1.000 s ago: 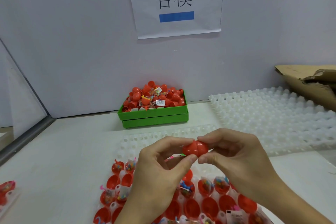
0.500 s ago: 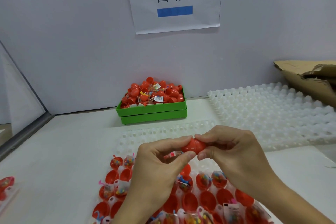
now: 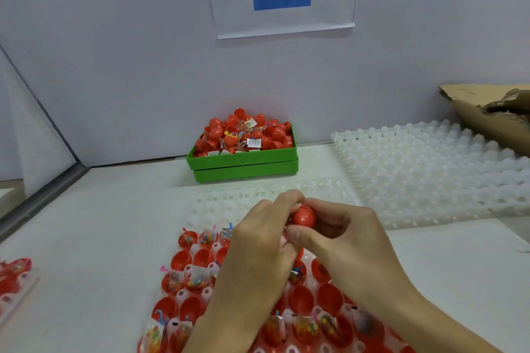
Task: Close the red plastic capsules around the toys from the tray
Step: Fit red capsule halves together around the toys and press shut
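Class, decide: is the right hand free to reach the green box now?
Probably not yet: the right hand and left hand both grip the red capsule. The path to the green box looks unobstructed.

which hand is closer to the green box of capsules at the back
Left, though only slightly. The left hand sits almost straight in front of the green box, its fingertips pointing toward it. The right hand is level with it but off to the box's right. Both pinch the red capsule.
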`<state>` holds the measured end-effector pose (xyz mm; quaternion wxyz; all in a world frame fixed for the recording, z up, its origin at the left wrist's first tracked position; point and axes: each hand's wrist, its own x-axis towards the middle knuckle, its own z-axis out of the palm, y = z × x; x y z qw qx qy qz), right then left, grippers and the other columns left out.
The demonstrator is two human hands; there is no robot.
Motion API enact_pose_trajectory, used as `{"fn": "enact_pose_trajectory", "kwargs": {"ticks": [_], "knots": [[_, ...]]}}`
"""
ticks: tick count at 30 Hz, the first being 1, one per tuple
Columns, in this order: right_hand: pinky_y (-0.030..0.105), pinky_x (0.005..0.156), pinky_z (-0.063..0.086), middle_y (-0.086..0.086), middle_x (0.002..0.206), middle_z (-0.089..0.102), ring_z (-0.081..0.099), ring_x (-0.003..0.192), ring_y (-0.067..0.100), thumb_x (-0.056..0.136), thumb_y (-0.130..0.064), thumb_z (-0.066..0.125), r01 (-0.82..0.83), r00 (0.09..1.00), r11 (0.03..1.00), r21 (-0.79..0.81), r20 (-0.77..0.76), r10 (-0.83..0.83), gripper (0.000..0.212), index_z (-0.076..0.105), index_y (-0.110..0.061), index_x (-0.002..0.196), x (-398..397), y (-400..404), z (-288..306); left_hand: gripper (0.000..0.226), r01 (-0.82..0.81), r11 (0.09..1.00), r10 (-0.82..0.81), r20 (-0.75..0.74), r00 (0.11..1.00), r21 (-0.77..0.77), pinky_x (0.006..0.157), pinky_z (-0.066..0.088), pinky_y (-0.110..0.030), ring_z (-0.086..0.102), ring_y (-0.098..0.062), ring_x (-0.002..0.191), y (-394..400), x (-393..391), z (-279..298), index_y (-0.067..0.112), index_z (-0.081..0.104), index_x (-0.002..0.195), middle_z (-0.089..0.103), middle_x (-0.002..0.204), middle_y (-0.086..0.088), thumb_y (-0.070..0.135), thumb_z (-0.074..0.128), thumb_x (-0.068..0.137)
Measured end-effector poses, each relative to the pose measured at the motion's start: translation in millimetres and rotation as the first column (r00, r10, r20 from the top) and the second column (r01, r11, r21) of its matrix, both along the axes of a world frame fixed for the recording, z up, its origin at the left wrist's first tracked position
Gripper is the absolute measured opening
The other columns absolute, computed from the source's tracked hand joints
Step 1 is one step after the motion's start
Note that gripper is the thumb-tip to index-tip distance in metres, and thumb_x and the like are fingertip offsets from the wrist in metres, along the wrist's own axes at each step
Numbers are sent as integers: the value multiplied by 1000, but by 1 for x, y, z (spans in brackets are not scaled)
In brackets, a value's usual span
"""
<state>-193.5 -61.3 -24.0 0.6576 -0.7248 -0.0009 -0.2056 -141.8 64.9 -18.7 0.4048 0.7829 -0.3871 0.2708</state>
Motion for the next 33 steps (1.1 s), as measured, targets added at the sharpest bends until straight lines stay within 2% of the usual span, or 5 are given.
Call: {"fn": "enact_pose_trajectory", "kwargs": {"ticks": [5,9,14,19,33], "knots": [[30,89,57,-8,90,78,73,89,6,73,-15,79,102,992,990,93,-82,-94,36,75,-16,109,3,-10,2,34,80,995,-84,-97,992,-54,75,54,-18,65,1,86,3,2,5,28,68,104,72,92,10,22,78,72],[18,79,57,-7,90,78,74,88,7,70,-10,82,54,997,992,112,-58,-47,41,74,-13,110,1,-11,4,29,122,992,-127,-155,980,-39,80,50,-11,64,4,96,9,6,9,22,73,110,70,103,17,26,77,81],[13,73,55,-7,90,78,74,88,8,68,-23,75,6,1000,985,170,-2,-6,34,74,-20,102,1,-14,6,35,159,984,-174,-231,957,-84,83,53,-15,66,-1,99,8,8,6,17,72,112,72,104,10,6,78,80],[25,78,59,2,94,78,76,85,20,85,-2,67,35,999,982,184,11,-38,22,75,-9,105,4,-16,4,38,193,950,-276,-376,885,-244,81,56,-17,69,-7,98,8,8,7,26,72,106,74,99,14,-4,73,82],[23,65,59,-4,80,78,74,69,17,56,-36,80,108,992,991,84,63,-113,30,80,-29,86,1,-19,10,38,208,899,-393,-501,771,-385,74,57,-17,73,-11,91,7,7,9,29,74,98,77,94,8,-1,77,76]]}}
